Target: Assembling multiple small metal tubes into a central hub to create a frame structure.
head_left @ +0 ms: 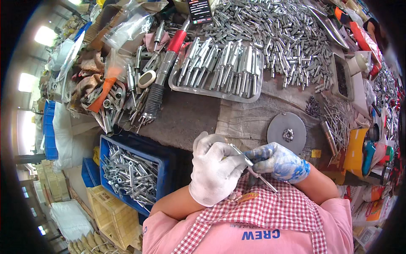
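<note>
In front of my chest, both gloved hands hold one slim silvery metal rod-like part (265, 182), which slants down to the right. My left hand (213, 171), in a white glove, pinches its upper end with curled fingers. My right hand (282, 163), in a glove stained blue, grips it around the middle with thumb and fingers. The lower end sticks out over my checked apron (292, 203). Just beyond my right hand lies a round grey disc (277, 127) with a small cluster of metal pieces at its centre.
A clear plastic tray (220, 95) of metal rods sits ahead, beside a red and black tool (163, 72). Loose metal tubes (292, 46) are heaped behind. A blue bin (163, 180) of similar parts stands at left. Thin rods (338, 114) and a dark-filled container (341, 76) are right.
</note>
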`<state>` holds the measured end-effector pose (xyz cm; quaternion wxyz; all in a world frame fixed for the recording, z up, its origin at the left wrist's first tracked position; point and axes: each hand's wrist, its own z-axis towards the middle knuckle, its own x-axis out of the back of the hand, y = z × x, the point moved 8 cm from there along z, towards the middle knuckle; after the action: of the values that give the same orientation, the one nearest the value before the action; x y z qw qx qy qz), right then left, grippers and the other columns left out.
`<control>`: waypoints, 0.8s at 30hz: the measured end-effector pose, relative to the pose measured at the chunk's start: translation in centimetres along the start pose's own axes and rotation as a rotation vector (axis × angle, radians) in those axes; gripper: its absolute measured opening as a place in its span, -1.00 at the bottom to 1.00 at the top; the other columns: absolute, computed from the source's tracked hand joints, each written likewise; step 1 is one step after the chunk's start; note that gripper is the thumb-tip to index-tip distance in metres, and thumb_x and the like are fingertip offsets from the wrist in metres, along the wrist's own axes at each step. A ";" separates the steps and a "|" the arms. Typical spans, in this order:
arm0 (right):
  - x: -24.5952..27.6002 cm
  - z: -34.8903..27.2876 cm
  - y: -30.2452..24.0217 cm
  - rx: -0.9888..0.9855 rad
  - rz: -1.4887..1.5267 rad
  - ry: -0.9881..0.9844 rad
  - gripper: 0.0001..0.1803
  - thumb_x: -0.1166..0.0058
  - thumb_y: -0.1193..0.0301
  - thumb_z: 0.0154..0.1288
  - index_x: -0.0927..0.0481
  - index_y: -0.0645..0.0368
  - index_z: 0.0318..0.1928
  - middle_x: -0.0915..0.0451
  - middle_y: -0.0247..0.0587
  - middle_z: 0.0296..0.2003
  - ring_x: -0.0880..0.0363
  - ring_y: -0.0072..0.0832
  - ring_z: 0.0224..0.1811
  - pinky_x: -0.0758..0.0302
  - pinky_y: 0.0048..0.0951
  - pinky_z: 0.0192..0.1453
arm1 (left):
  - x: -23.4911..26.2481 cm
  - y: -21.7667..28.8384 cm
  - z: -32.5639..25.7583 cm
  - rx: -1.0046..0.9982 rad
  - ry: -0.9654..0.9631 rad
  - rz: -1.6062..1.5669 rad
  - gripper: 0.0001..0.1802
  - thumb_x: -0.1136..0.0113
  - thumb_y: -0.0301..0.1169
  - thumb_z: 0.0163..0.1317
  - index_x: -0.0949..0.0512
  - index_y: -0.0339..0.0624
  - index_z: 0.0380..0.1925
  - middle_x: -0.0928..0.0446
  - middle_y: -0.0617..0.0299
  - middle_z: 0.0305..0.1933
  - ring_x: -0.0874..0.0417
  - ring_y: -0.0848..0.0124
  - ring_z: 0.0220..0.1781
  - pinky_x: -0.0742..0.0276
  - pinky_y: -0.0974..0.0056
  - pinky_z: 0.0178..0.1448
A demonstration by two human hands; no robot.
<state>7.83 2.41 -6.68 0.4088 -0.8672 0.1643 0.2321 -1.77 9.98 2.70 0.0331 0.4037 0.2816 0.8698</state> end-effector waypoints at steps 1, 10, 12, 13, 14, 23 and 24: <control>0.0 -0.1 -0.1 0.004 0.000 0.001 -0.62 -0.09 0.57 0.14 -0.55 0.32 0.03 -0.64 -0.25 -0.23 -0.54 -0.63 -0.26 -0.47 -0.58 -0.08 | 0.0 -0.2 0.0 0.002 0.006 -0.076 -0.76 -0.36 -0.45 -0.43 -0.56 0.01 -0.62 -0.43 0.39 -0.38 -0.45 0.27 -0.19 -0.33 0.07 -0.10; -0.5 0.0 -0.6 0.018 -0.117 0.005 -0.60 -0.07 0.56 0.10 -0.57 0.31 0.01 -0.65 -0.24 -0.25 -0.53 -0.63 -0.27 -0.47 -0.58 -0.09 | -0.4 0.8 1.1 -0.061 -0.175 -0.018 -0.78 -0.36 -0.49 -0.42 -0.56 -0.05 -0.63 -0.45 0.32 -0.42 -0.48 0.23 -0.19 -0.37 0.04 -0.03; -0.3 0.1 -0.4 0.010 -0.164 0.014 -0.61 -0.08 0.55 0.11 -0.57 0.31 0.01 -0.65 -0.25 -0.26 -0.53 -0.64 -0.27 -0.46 -0.59 -0.09 | -0.6 0.8 1.4 -0.089 -0.214 -0.021 -0.79 -0.35 -0.48 -0.41 -0.56 -0.06 -0.64 -0.45 0.30 -0.42 -0.48 0.23 -0.18 -0.37 0.04 -0.01; -0.4 -0.1 -0.5 0.010 -0.165 0.010 -0.61 -0.08 0.55 0.11 -0.57 0.31 0.01 -0.65 -0.25 -0.26 -0.53 -0.64 -0.27 -0.46 -0.59 -0.09 | -0.9 1.0 1.5 -0.116 -0.254 -0.026 -0.79 -0.35 -0.48 -0.41 -0.56 -0.07 -0.64 -0.46 0.29 -0.41 -0.49 0.23 -0.16 -0.37 0.03 0.01; -0.5 -0.3 -0.7 -0.002 -0.180 0.025 -0.61 -0.08 0.55 0.11 -0.58 0.31 0.00 -0.65 -0.25 -0.26 -0.53 -0.64 -0.28 -0.47 -0.59 -0.10 | -0.7 1.0 1.5 -0.115 -0.254 -0.024 -0.79 -0.35 -0.48 -0.41 -0.56 -0.07 -0.64 -0.46 0.29 -0.41 -0.49 0.23 -0.16 -0.37 0.03 0.01; -0.1 -0.2 -0.4 0.011 -0.057 -0.006 -0.62 -0.07 0.55 0.15 -0.55 0.30 0.03 -0.63 -0.27 -0.29 -0.53 -0.63 -0.30 -0.48 -0.58 -0.13 | -3.6 -4.8 -0.1 0.723 -0.454 -0.612 -0.47 -0.54 -0.35 -0.33 -0.50 -0.30 -0.32 -0.54 0.12 -0.27 -0.58 0.33 -0.23 -0.48 0.27 -0.09; 0.0 0.2 -0.5 0.056 -0.061 -0.007 -0.61 -0.07 0.55 0.16 -0.54 0.30 0.04 -0.63 -0.27 -0.30 -0.53 -0.62 -0.30 -0.48 -0.58 -0.14 | -3.6 -4.8 -0.2 0.726 -0.446 -0.612 -0.47 -0.54 -0.35 -0.33 -0.50 -0.30 -0.32 -0.54 0.12 -0.27 -0.58 0.33 -0.23 -0.48 0.27 -0.09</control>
<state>8.04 2.89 -6.47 0.4405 -0.8592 0.1428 0.2177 -0.28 12.90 -2.37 0.2026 0.4637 0.6563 0.5596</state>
